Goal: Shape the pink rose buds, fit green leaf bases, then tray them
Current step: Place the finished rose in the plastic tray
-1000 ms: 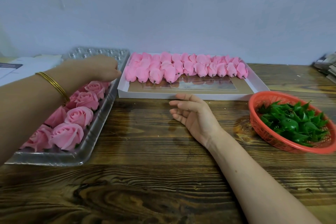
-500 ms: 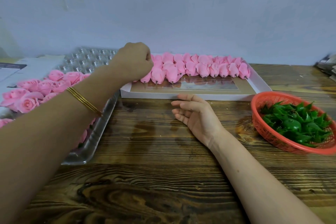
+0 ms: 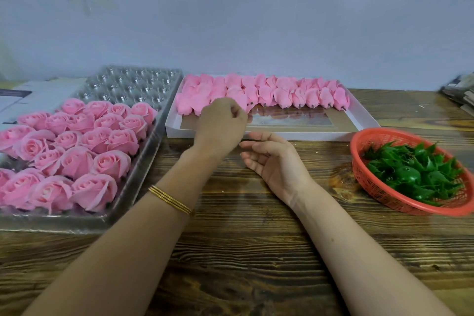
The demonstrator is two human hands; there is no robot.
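- The left hand sits in the middle of the frame, over the near left part of a white box, with its back to the camera.
- Its grip is curled tight against the front row of pink rose buds. I cannot tell whether the fingers have hold of a bud, because the hand hides them.
- The rose buds lie in rows along the far side of the box, at upper centre.
- The right hand rests on the desk just right of the left hand. Its grip is loose, the fingers are relaxed and it holds nothing.
- A clear tray at the left of the frame holds finished roses. Its far cups are bare.
- A red basket at the right edge holds green leaf bases.
- Gold bangles circle the left wrist.
- Papers lie at upper left, behind the tray.
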